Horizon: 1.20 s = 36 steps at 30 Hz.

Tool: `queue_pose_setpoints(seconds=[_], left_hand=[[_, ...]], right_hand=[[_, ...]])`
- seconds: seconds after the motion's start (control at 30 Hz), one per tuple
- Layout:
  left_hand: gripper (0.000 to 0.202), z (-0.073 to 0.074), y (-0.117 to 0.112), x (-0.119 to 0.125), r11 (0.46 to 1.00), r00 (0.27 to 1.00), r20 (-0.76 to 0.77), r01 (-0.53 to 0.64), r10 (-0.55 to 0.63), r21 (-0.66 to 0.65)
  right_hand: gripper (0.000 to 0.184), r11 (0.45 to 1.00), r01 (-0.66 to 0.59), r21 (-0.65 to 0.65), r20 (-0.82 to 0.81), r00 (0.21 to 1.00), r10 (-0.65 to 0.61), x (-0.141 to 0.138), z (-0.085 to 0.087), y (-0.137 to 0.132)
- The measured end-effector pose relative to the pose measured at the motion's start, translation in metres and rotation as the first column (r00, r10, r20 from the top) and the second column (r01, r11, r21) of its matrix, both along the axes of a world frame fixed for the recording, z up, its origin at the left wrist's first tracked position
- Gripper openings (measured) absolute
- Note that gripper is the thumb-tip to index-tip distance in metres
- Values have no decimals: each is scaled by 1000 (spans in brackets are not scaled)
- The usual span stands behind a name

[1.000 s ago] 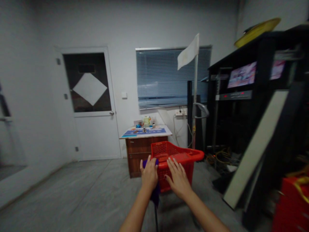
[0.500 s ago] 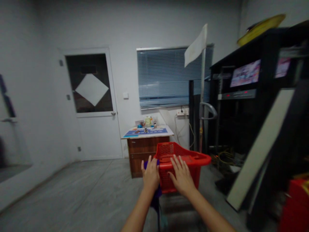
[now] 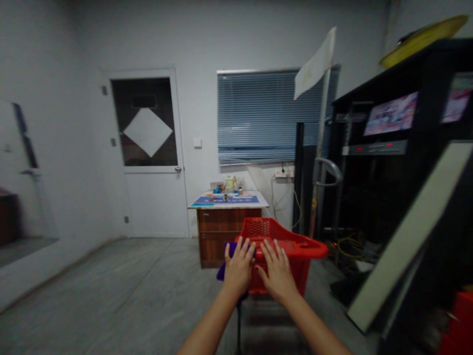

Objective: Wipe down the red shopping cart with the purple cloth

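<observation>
A red plastic shopping cart basket [image 3: 301, 268] stands low in front of me, its back rim facing me. My right hand [image 3: 279, 276] lies on that rim, palm down, with the fingers stretched and spread. Beside it, my left hand [image 3: 238, 268] rests with fingers apart at the rim's left end, over a purple piece [image 3: 220, 272] that looks like cloth or a soft cover. How the purple piece is fastened is hidden under the hand. Neither hand wraps its fingers round anything that I can see.
Just beyond the cart stands a brown wooden cabinet [image 3: 223, 229] with small items on its top. On the right are a metal pole [image 3: 323, 118] with a white flag, a black rack [image 3: 417, 74] with screens, and a leaning pale board [image 3: 414, 236]. A white door [image 3: 155, 204] is at the left.
My left hand has shifted right, closer to my right hand, and more purple shows left of it. The view has turned slightly left. The right hand stays on the cart's rim.
</observation>
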<state>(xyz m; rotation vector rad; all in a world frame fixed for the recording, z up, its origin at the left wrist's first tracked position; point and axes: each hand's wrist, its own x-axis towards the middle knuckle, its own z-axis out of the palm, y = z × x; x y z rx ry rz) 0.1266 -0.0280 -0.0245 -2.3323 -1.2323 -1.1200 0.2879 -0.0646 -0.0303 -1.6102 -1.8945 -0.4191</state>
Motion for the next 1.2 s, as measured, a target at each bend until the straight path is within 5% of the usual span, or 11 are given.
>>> queue_pose_setpoints(seconds=[0.27,0.4,0.67,0.93,1.2], left_hand=[[47,-11,7,-1,985,983,78,-170,167,35],[45,-19,6,8,982,988,23,-154,152,113],[41,-6,1,2,960,963,26,-269,268,76],[42,-6,8,3,994,997,-57,-55,60,99],[41,-18,12,14,992,994,43,-99,96,79]], right_hand=[[63,994,-39,106,-2,999,40,3,-15,9],[63,984,-49,170,23,999,45,4,-25,14],[65,979,-56,196,56,997,46,5,-25,14],[65,982,-35,187,38,999,28,7,-28,15],[63,992,-3,124,19,1000,1,8,-26,13]])
